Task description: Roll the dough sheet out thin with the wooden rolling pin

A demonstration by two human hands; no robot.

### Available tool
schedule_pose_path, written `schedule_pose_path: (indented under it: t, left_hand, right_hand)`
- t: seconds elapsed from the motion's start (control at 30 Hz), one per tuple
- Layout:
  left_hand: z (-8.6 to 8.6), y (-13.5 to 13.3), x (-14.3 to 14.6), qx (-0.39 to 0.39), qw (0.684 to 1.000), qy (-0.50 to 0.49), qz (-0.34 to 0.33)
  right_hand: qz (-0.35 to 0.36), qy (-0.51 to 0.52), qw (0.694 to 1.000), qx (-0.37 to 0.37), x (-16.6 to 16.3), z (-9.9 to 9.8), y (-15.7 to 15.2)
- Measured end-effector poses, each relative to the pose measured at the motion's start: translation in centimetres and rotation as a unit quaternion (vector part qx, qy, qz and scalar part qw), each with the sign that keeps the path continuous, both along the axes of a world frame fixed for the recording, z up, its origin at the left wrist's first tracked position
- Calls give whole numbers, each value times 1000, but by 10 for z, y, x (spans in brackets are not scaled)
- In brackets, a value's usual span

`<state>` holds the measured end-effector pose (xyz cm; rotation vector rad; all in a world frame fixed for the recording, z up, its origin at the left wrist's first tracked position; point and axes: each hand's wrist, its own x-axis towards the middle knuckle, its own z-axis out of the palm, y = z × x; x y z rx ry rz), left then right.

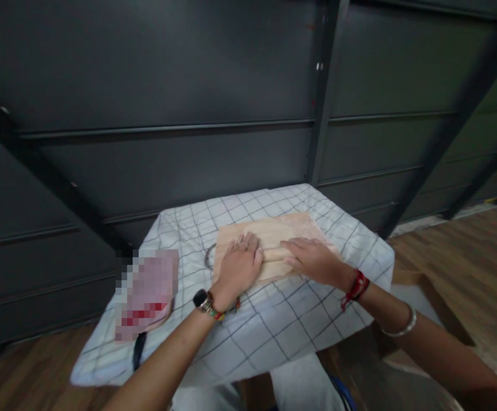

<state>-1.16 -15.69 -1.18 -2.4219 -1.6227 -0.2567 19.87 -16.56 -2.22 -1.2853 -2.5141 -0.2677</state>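
Wooden pale rolling pin [275, 253] lying crosswise on light wooden rectangular board [231, 240], sitting mid-table on white grid-checked cloth [274, 325] covering small table [102, 371]. Thin pale flattened dough sheet [269, 231] spreading over far part of board, just beyond pin.

Left hand [238, 267] resting flat, fingers extended, palm pressing down on left end of pin; not clenching, not gripping around it. Right hand [312, 260] likewise flat and released, palm bearing on right end. Middle of pin showing between both hands.

Metal ring-shaped item [209, 257] peeking out at left edge of board, partly hidden; exact kind unclear. Blurred pink-and-red patch [148, 294] lying on cloth near left corner, contents unreadable. Dark grey panelled wall [188, 142] standing behind table.

Judging step in hand as rolling dough thinner. Doing it well: keeping palms open, loading both ends equally, pushing straight away from body, easing pressure near dough edge to avoid thinning rim. Watching board sliding on cloth: likely risk, no visible anchoring.
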Motion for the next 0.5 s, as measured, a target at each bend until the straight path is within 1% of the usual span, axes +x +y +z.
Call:
schedule_pose_path:
  t: [0.07,0.13,0.2,0.37,0.43,0.5]
  left_hand:
    - [1,10,3,25,1000,-5,8]
    - [4,23,8,29,999,-5,19]
    - [8,36,13,3,1000,-3,30]
    - [14,73,17,-54,996,-26,68]
    - [14,87,15,-79,993,-33,76]
    - [14,99,14,-103,992,-34,68]
  right_hand:
    - [-13,0,1000,0,1,1,13]
    - [-32,-1,999,0,-1,4,30]
    - [-40,-3,999,-6,-3,6,47]
    - [-21,-11,999,-43,-6,13,88]
    - [-37,-15,998,-49,-8,16,104]
    - [-67,-28,996,-54,-10,19,117]
